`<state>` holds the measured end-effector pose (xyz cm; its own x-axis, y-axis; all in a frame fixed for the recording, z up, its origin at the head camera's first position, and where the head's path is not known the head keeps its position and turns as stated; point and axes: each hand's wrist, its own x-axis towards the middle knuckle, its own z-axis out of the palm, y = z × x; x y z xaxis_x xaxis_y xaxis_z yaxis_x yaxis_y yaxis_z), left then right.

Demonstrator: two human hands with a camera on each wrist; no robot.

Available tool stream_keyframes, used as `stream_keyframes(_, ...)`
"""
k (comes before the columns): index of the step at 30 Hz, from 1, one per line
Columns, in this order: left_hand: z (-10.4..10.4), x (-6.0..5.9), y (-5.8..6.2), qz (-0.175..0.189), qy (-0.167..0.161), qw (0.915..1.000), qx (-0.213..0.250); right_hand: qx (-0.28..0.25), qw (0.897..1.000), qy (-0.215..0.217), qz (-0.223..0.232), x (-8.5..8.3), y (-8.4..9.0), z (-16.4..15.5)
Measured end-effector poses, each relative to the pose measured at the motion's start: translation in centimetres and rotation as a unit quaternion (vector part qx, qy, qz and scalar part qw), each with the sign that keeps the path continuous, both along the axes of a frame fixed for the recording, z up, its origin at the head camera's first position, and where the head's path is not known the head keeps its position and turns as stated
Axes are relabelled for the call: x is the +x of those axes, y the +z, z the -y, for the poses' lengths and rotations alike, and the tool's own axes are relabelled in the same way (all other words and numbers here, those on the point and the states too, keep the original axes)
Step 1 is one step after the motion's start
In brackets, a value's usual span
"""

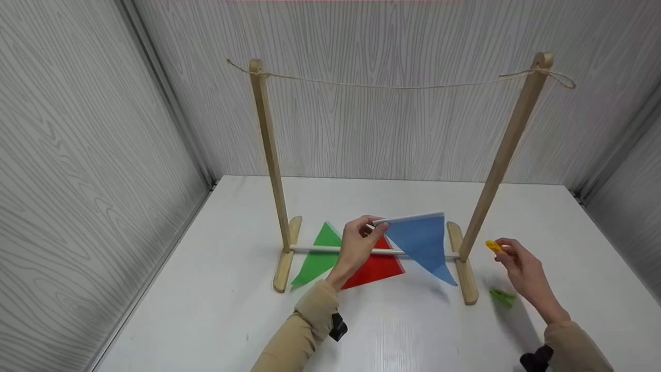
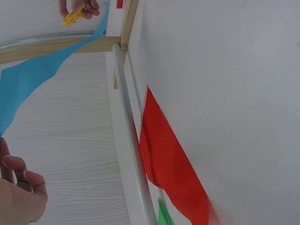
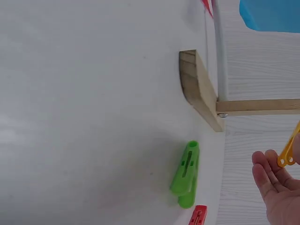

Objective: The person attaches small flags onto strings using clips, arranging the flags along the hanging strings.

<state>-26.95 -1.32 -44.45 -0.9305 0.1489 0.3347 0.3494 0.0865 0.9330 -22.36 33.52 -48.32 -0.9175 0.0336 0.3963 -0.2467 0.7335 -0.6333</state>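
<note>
Head view: the blue flag (image 1: pixel 423 240) is pinched at its top corner by the left hand (image 1: pixel 359 243) between the wooden stand's (image 1: pixel 503 155) posts, while the yellow clip (image 1: pixel 493 246) is gripped by the right hand (image 1: pixel 524 268) just right of the stand's right post.

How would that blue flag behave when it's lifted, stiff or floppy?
Probably floppy: the blue flag hangs down to a drooping point from the top edge that the left hand pinches. It looks thin like a sheet, so likely very light, and a small draught might sway it. Its white top strip seems to stay straight, so that edge may be a little stiffer.
</note>
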Motion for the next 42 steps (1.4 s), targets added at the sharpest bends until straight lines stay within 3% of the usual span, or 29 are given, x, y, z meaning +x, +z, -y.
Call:
stream_keyframes(6,-0.2,-0.4,1.3,-0.018,0.01,0.9998,0.004,-0.117,0.993,0.007,-0.029,-0.2,2.1,0.6)
stream_keyframes(10,-0.3,-0.7,2.1,-0.028,0.009,0.9995,0.01,-0.2,0.979,0.004,-0.034,-0.3,3.7,1.3)
stream_keyframes(12,-0.3,-0.7,2.5,-0.033,0.007,0.9993,0.013,-0.253,0.967,0.002,-0.029,-0.4,4.5,1.5)
stream_keyframes(14,-0.2,-0.8,2.8,-0.04,0.008,0.9991,0.015,-0.317,0.948,0.001,-0.032,-0.6,5.3,1.8)
stream_keyframes(17,-0.2,-0.8,3.3,-0.044,0.008,0.9989,0.013,-0.41,0.91,0.007,-0.066,-0.8,6.6,2.3)
stream_keyframes(21,-0.2,-1.0,4.2,-0.048,0.004,0.9988,0.011,-0.479,0.867,0.031,-0.132,-1.2,8.5,3.0)
stream_keyframes(23,-0.1,-1.1,4.8,-0.053,0.001,0.9986,0.007,-0.505,0.846,0.061,-0.159,-1.3,9.3,3.3)
stream_keyframes(26,-0.1,-1.3,5.7,-0.064,-0.002,0.9979,-0.001,-0.549,0.805,0.127,-0.187,-1.5,10.6,3.7)
stream_keyframes(29,-0.1,-1.4,6.5,-0.072,-0.003,0.9974,-0.01,-0.572,0.778,0.169,-0.199,-1.7,12.0,4.2)
stream_keyframes(34,-0.3,-1.6,8.0,-0.08,-0.004,0.9965,-0.022,-0.574,0.769,0.186,-0.21,-2.3,14.7,5.1)
stream_keyframes(36,-0.5,-1.7,8.9,-0.093,-0.005,0.9953,-0.027,-0.565,0.774,0.182,-0.219,-2.5,15.7,5.4)
stream_keyframes(38,-0.8,-1.8,9.7,-0.108,-0.005,0.9937,-0.031,-0.565,0.771,0.179,-0.234,-2.7,16.8,5.8)
stream_keyframes(42,-1.2,-2.0,11.4,-0.131,-0.001,0.9907,-0.034,-0.587,0.745,0.181,-0.26,-3.1,19.1,6.7)
